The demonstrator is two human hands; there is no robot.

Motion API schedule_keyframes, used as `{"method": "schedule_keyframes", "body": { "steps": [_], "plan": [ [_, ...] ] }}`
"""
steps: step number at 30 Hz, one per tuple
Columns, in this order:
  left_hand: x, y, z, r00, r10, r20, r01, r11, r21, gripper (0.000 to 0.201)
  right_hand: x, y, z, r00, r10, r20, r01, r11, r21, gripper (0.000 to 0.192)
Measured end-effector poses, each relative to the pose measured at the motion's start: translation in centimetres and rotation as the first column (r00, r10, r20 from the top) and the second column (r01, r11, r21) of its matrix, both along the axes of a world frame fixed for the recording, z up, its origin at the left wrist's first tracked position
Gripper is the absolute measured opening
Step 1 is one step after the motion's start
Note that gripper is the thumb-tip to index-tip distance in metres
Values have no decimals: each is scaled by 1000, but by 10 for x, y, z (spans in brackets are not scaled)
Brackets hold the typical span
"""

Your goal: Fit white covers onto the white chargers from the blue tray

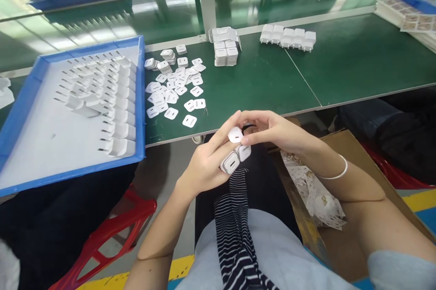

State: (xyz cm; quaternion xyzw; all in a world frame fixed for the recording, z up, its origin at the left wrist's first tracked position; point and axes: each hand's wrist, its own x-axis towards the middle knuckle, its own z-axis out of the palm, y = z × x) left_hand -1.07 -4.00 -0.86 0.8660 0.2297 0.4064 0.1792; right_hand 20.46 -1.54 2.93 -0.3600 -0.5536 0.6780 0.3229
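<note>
Surface first: green surface (252, 85), filling 9 round to 3 o'clock beyond the hands. Blue tray (140, 99), past 9 o'clock, carries white pronged housings (124, 119). Loose slotted plates (170, 95) scattered at 10 o'clock, some in small stacks, some flat and overlapping.

Left hand (207, 156) closed around held plates (230, 163), two stacks side by side, slotted faces toward the wearer, over the lap just off the surface edge. Right hand (267, 128) curled in from 2 o'clock, thumb at the edge of the upper plate (235, 134); hidden fingers, so can't tell if it grips. Row of white blocks (288, 37) at 1 o'clock, neat square pile (225, 56) near 12.

Handling, as judged: keep left-hand pressure light and even so stacks don't fan out; square edges with the right thumb; match slot directions; hold by rims, sparing the faces.
</note>
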Motion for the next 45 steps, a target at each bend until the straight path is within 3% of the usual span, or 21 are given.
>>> {"method": "schedule_keyframes", "body": {
  "steps": [5, 10, 15, 19, 30, 36, 45],
  "plan": [
    [7, 1, -4, 993, 36, 110, -27, 996, -82, 48, -3, 2, 0, 996, -94, 9, 92, 986, 141, 28],
    [9, -1, -3, 978, 139, 153, -91, 955, -283, 37, -5, -11, 19, 973, -225, 55, 201, 938, 283, 17],
    [7, 0, -5, 974, 142, 178, -60, 915, -400, 35, -12, -23, 28, 986, -111, 127, 64, 943, 326, 9],
    [7, 0, -1, 971, 118, 206, -22, 908, -418, 30, -18, -23, 22, 983, -94, 158, 32, 935, 353, 8],
    [6, 1, 2, 969, 83, 232, 17, 918, -397, 25, -22, -21, 21, 986, -71, 148, 28, 961, 275, 11],
    [6, 1, 3, 973, 98, 210, -4, 912, -409, 21, -24, -20, 21, 985, -86, 148, 44, 962, 270, 10],
    [7, 1, 2, 977, 114, 182, -34, 920, -390, 29, -29, -19, 27, 957, -108, 271, -17, 905, 424, 12]
  ]
}}
